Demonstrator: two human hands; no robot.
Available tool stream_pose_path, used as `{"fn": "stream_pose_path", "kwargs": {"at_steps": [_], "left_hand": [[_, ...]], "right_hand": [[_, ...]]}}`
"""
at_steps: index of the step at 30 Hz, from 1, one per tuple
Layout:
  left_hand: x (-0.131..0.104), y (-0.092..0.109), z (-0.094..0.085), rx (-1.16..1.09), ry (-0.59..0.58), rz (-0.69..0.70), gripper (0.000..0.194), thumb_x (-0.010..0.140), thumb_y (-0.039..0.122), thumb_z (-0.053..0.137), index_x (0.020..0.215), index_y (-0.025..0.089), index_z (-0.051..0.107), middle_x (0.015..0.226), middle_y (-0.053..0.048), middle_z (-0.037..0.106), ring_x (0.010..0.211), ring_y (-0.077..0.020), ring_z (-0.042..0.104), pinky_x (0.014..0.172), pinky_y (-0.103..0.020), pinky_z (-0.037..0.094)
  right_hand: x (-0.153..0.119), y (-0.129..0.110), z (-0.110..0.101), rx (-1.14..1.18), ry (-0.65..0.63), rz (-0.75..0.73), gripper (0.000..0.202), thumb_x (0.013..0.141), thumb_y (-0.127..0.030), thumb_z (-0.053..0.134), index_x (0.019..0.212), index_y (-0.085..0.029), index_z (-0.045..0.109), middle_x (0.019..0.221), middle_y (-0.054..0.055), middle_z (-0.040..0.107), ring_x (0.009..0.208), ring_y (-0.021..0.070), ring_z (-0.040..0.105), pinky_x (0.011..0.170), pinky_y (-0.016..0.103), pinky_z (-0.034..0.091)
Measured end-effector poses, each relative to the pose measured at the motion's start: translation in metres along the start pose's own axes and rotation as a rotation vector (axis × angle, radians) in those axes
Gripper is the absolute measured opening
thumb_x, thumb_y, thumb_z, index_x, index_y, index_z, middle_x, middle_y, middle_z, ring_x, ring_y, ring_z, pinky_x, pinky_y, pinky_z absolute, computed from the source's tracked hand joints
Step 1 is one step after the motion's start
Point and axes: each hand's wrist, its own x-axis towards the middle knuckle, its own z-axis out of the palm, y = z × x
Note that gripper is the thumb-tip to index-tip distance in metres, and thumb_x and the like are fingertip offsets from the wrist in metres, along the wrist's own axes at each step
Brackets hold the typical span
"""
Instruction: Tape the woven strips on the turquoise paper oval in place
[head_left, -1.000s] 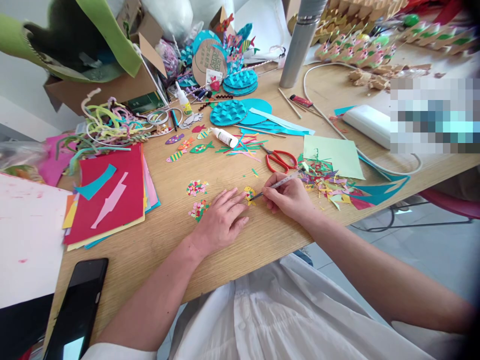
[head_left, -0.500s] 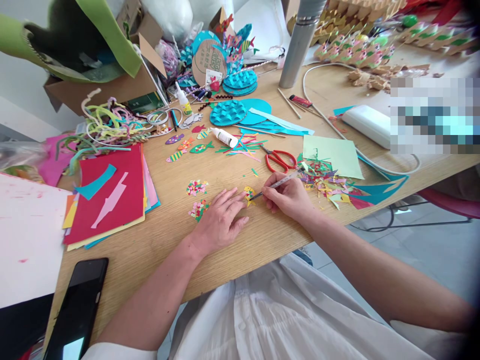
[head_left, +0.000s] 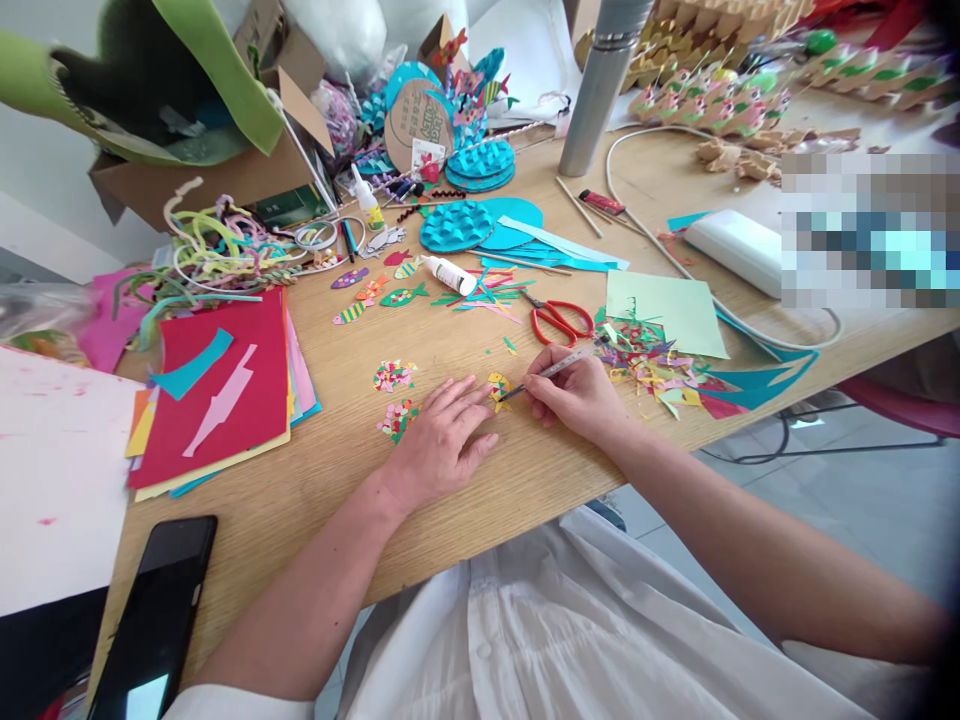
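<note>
Wooden tabletop (head_left: 337, 410), head view: it carried paper scraps (head_left: 658, 362) and red-handled scissors (head_left: 546, 308). Between the two hands, flat on the wood, lay a yellow paper fish (head_left: 497, 384). Left hand (head_left: 446, 435): grip unclosed, palm down, fingers extended, fingertips beside the fish; applied pressure could not be determined. Right hand (head_left: 574, 395): grip pinched a slim pen-like tool (head_left: 562, 362), tip at the fish's lower end; contact could not be confirmed. Step in hand, as judged: detailing that end. Next move, as judged, called for a steadied fish and light tip control.
</note>
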Motion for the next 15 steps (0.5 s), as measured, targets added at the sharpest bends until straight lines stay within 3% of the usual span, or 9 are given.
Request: {"fn": "stream_pose_path", "kwargs": {"at_steps": [15], "left_hand": [[0.0006,0.0001,0.0002,0.000,-0.004,-0.005,0.024,0.094,0.029,0.051,0.110,0.016,0.062,0.138,-0.011,0.059,0.139,-0.0267,0.042,0.115,-0.051,0.035]], "right_hand": [[0.0004,-0.0014,0.0005,0.000,0.004,0.004,0.010,0.071,-0.018,0.061,0.073,-0.021,0.051,0.046,-0.004,0.057,0.037,0.0116,0.053,0.034,0.020,0.041]]}}
